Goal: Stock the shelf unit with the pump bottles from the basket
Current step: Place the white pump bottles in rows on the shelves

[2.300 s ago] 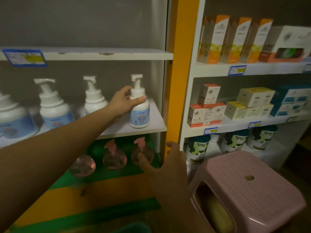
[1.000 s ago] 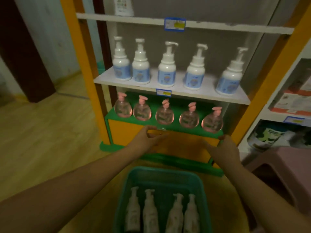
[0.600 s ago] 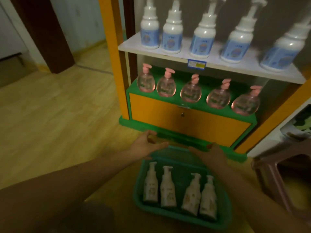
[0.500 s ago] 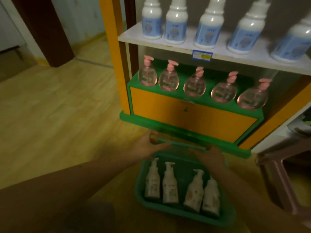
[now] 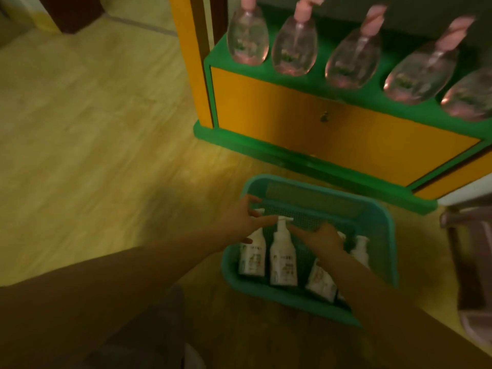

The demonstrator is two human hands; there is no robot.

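A: While both hands are reaching into the teal plastic mesh basket (image 5: pixel 383 225) on the wooden floor, where are the white plastic pump bottles (image 5: pixel 283 258) sitting?

B: Four of them, lying side by side in the basket's near half, pump heads pointing twd the orange-and-green shelf unit (image 5: pixel 332 129). Left hand (image 5: pixel 239 222) is spreading loosely over the leftmost bottle's pump, fingers open, not clamping anything yet. Right hand (image 5: pixel 323 237) is hovering open over the third bottle, index finger stretching at the second bottle's nozzle. Gripping nothing, afaict.

A: How are they going to handle?

B: Prob light-to-medium if full, rigid plastic, smooth label so a bit slick. Not fragile, but the pump heads are looking like the weak spot; lifting by the nozzle is risking a squirt or a twist.

A: So grab where?

B: Around the shoulder or body, w/ thumb one side, fingers opposite. One per hand is seeming doable. The clear pink-pump bottles (image 5: pixel 294 51) are filling the green ledge already, so these are likely going higher.
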